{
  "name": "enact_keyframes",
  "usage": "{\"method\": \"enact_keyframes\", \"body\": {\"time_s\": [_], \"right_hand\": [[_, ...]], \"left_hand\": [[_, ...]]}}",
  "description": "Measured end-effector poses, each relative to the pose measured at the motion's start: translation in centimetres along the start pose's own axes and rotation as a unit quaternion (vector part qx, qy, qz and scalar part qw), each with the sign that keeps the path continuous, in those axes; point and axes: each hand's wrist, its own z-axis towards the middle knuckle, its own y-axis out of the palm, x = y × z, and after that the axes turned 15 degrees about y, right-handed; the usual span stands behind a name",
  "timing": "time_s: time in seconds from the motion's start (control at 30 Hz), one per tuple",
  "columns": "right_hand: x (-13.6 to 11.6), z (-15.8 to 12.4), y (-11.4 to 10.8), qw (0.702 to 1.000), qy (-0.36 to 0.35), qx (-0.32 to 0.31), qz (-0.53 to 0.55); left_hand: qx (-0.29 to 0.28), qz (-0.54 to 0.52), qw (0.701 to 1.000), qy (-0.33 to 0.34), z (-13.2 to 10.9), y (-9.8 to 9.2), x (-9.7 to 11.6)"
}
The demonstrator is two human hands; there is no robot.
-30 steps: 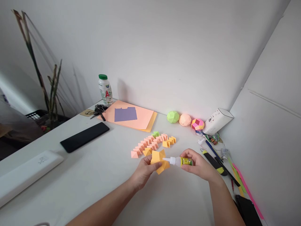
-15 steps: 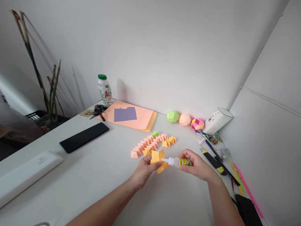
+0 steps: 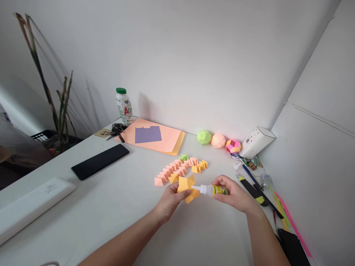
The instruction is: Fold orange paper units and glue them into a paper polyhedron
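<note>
Head: orange paper (image 3: 184,183) in left hand (image 3: 169,202)

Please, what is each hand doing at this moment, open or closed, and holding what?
Left hand: closed, holding the folded orange paper piece.
Right hand: closed, holding the small bottle, its nozzle toward the paper.

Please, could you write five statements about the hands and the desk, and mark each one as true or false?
1. The left hand holds an orange paper piece. True.
2. The right hand is empty. False: it holds a small bottle with a yellow label.
3. The purple paper lies on a peach sheet. True.
4. The small bottle points away from the orange paper piece. False: its nozzle is directed at it.
5. The peach ball stands between the green ball and the multicoloured ball. True.
</note>
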Motion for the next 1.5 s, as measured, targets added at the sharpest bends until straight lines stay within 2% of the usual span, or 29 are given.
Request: {"method": "enact_keyframes", "body": {"time_s": [0.27,0.8,1.07,1.27,1.5], "right_hand": [[0.04,-0.18,0.0,0.999,0.007,0.027,-0.035],[-0.02,-0.06,0.3,1.0,-0.006,0.019,-0.017],[0.34,0.43,0.44,0.999,-0.003,0.05,-0.002],[0.25,0.36,0.51,0.999,-0.002,0.04,-0.012],[0.34,0.27,0.62,0.997,-0.005,0.07,-0.03]], "left_hand": [[0.008,0.005,1.0,-0.003,0.02,-0.12,0.03],[0.011,-0.002,1.0,-0.001,0.02,0.04,0.11],[0.015,-0.023,1.0,-0.011,-0.04,0.18,0.38],[0.014,-0.017,1.0,-0.011,0.02,0.12,0.35],[0.015,-0.026,0.999,-0.012,0.1,0.09,0.31]]}}
